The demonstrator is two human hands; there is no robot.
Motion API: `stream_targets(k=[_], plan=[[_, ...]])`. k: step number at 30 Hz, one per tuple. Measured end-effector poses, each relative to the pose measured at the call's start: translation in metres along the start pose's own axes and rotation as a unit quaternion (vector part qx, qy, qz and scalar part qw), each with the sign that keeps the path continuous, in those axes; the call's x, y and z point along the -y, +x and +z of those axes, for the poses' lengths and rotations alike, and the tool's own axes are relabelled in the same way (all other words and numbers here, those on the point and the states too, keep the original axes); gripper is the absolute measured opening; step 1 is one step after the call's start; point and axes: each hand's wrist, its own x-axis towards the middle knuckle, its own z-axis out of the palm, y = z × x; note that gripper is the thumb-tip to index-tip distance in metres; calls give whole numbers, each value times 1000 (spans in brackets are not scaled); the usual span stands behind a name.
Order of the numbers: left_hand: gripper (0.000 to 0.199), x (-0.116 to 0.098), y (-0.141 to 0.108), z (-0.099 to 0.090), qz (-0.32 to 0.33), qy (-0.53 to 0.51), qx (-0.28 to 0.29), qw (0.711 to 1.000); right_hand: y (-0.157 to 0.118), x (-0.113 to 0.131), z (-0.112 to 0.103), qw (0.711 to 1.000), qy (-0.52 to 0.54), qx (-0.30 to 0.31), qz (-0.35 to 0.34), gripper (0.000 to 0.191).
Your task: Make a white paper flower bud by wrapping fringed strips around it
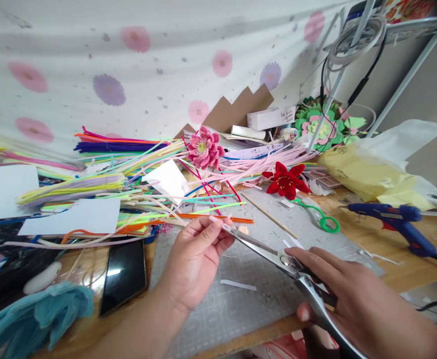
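My right hand point(347, 291) is wrapped round the handles of a pair of metal scissors point(286, 262), whose blades point left over the grey cutting mat point(203, 324). My left hand point(199, 254) pinches a small pale piece point(214, 219) between thumb and fingers, right at the scissor tips. The blades look nearly closed, close to that piece. On the mat below lies a narrow white strip point(238, 285). A thin wooden stick point(271, 215) rests behind the scissors. Farther back are a red flower point(286, 181) and a pink flower point(205, 147).
Bundles of coloured pipe cleaners point(121, 147) and white paper point(72, 217) lie at the left, above a black phone point(123, 274) and blue fuzzy petals point(35, 316). A blue glue gun point(401, 219), green wire loop point(328, 224) and yellow bag point(368, 172) are at the right.
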Motion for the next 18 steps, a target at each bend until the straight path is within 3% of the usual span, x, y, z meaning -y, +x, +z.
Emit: stream_targets(k=[18], plan=[[10, 7, -1, 0, 5, -17, 23, 1000, -3, -2, 5, 999, 30, 1, 11, 50]])
